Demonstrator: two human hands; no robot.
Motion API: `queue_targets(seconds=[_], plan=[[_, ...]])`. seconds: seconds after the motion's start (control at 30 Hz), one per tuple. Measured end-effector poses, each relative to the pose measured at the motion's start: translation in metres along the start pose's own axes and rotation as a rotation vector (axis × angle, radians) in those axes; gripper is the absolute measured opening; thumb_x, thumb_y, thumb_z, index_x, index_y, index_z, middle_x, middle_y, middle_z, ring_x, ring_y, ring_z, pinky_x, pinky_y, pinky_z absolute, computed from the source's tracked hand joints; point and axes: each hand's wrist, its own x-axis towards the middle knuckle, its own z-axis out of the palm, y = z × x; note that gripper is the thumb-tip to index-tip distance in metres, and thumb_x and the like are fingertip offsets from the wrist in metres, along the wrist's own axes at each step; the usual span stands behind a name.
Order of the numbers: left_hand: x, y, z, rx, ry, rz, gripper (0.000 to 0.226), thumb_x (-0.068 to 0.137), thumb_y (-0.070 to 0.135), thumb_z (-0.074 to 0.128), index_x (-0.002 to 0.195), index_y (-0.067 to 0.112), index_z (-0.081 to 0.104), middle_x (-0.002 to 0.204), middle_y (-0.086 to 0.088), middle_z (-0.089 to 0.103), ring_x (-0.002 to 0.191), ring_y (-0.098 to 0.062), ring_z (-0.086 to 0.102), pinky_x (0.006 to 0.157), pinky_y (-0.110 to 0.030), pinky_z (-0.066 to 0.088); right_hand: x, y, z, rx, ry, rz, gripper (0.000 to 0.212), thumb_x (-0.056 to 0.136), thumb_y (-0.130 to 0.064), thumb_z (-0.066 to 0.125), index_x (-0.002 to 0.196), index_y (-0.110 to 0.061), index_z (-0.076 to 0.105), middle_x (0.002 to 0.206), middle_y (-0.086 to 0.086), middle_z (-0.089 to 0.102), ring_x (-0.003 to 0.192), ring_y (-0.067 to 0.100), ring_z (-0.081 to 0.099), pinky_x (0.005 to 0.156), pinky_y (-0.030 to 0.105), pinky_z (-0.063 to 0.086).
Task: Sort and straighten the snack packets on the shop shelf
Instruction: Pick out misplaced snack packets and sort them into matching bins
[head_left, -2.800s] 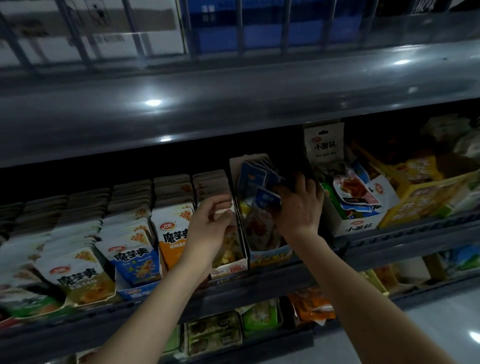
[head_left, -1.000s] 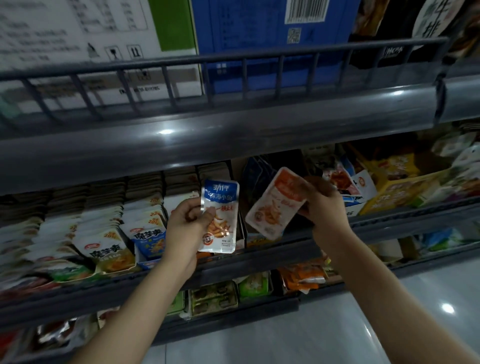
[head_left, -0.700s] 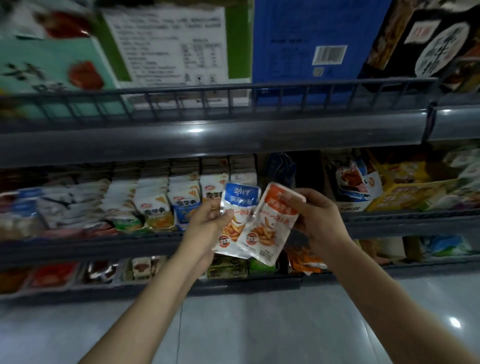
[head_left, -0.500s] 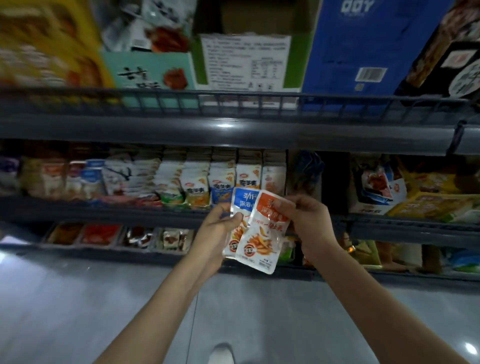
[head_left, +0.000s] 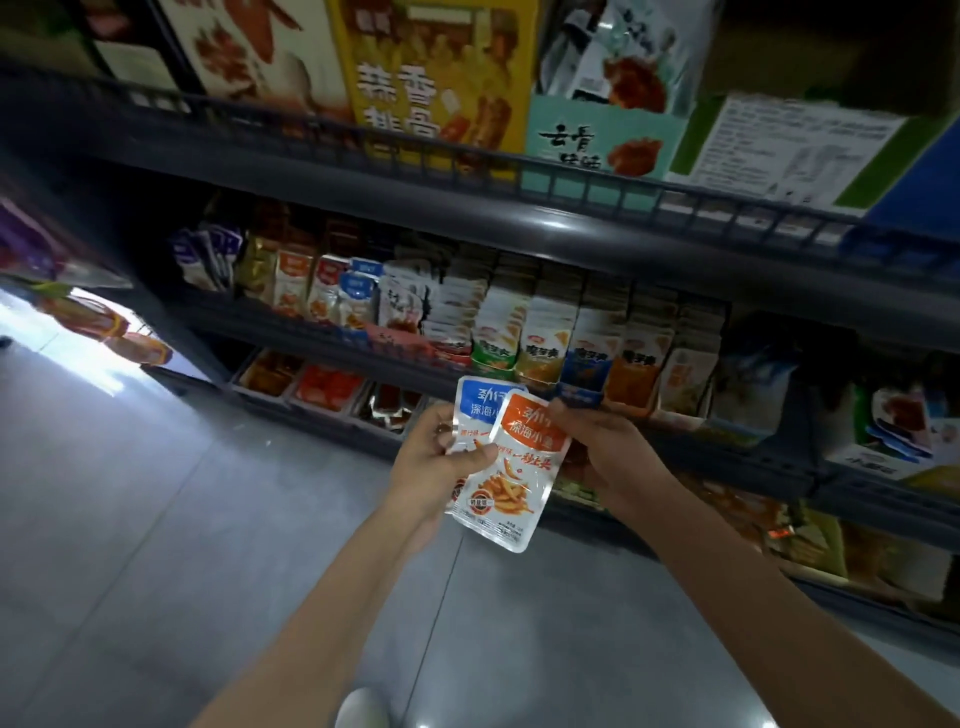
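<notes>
Two small snack packets are held in front of the shelf, overlapping. The orange-topped packet (head_left: 511, 478) lies in front, pinched at its upper right by my right hand (head_left: 597, 447). Behind it sits the blue-topped packet (head_left: 475, 402), gripped by my left hand (head_left: 441, 462), whose thumb presses across both. Both hands are off the shelf, below the middle shelf (head_left: 332, 332). Matching blue- and orange-topped packets (head_left: 337, 296) stand in a row at the left of that shelf.
Rows of upright packets (head_left: 587, 338) fill the middle shelf. Large cartons (head_left: 441, 78) stand behind a rail on the top shelf. Trays of red snacks (head_left: 327, 384) line the bottom shelf. Grey floor lies to the left; a shoe tip (head_left: 361, 709) shows below.
The view has swung left along the shelf and the hands moved with it. The two packets, held apart a second ago, now overlap, orange in front of blue.
</notes>
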Motion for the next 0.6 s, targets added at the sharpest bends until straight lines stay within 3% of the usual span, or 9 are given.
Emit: queue_targets(seconds=[0.1, 0.23, 0.47, 0.6], plan=[[0.004, 0.008, -0.034, 0.007, 0.005, -0.011, 0.043, 0.07, -0.006, 0.073, 0.102, 0.016, 0.055, 0.097, -0.005, 0.072, 0.078, -0.022, 0.072, 0.053, -0.03, 0.055, 0.005, 0.003, 0.032, -0.008, -0.031, 0.044, 0.018, 0.088, -0.027, 0.061, 0.086, -0.012, 0.071, 0.083, 0.004, 0.077, 0.075, 0.02, 0.074, 0.057, 0.031, 0.058], [0.011, 0.02, -0.082, 0.018, 0.019, -0.015, 0.041, 0.069, -0.008, 0.073, 0.097, 0.017, 0.056, 0.095, -0.003, 0.072, 0.078, -0.022, 0.072, 0.054, -0.029, 0.055, 0.009, 0.007, 0.077, -0.069, -0.076, 0.081, 0.013, 0.086, -0.025, 0.064, 0.091, -0.014, 0.07, 0.084, 0.006, 0.076, 0.076, 0.023, 0.074, 0.061, 0.035, 0.059], [0.03, 0.053, -0.159, 0.006, 0.031, -0.031, 0.046, 0.067, -0.005, 0.076, 0.103, 0.015, 0.055, 0.085, 0.003, 0.075, 0.074, -0.02, 0.073, 0.052, -0.028, 0.054, 0.028, 0.005, 0.161, -0.135, -0.053, -0.027, 0.009, 0.083, -0.012, 0.067, 0.092, -0.014, 0.07, 0.08, 0.007, 0.075, 0.066, 0.017, 0.073, 0.049, 0.023, 0.053], [0.044, 0.067, -0.199, -0.041, 0.04, -0.047, 0.05, 0.067, -0.003, 0.076, 0.109, 0.012, 0.053, 0.097, -0.007, 0.073, 0.079, -0.03, 0.072, 0.061, -0.037, 0.058, 0.048, 0.008, 0.206, -0.142, -0.029, -0.07, 0.009, 0.084, -0.01, 0.066, 0.084, -0.017, 0.071, 0.074, 0.002, 0.076, 0.065, 0.015, 0.072, 0.048, 0.021, 0.053]])
